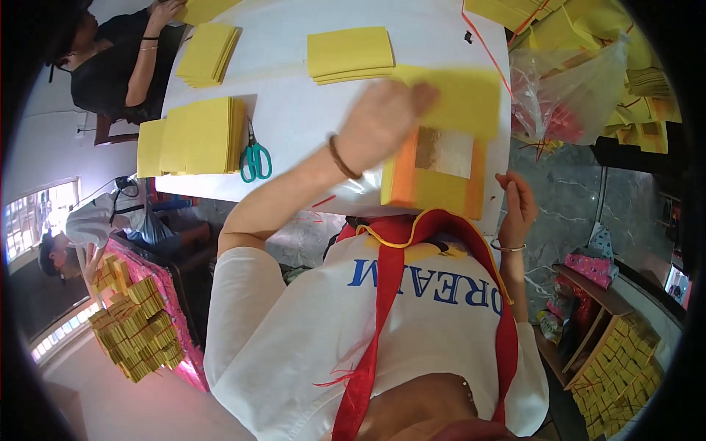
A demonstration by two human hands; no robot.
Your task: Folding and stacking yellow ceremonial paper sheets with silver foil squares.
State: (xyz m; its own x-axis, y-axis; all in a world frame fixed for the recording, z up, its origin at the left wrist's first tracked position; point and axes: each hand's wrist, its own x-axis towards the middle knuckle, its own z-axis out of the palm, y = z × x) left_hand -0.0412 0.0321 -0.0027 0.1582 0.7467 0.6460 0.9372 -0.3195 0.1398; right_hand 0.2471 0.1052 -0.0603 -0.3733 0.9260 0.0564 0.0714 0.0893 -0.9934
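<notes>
My left hand [386, 110] reaches across the table with its fingers closed at the edge of a yellow paper sheet [467, 99]; hand and sheet are both blurred by motion. Under the sheet, at the table's near edge, lies a stack of yellow paper [401, 192]. Orange bands run along its sides, and a brown and silvery-white square patch [445, 152] shows on top. Off the table's right edge, beside the stack, is my right hand [518, 202], holding nothing visible. Its fingers are loosely bent and apart.
Yellow paper stacks [349, 53] and teal-handled scissors [255, 160] lie on the white table [294, 110]. A clear plastic bag [566, 95] hangs at the right. One person [118, 66] works at the far left; another [110, 213] stands near bundled yellow paper [143, 323].
</notes>
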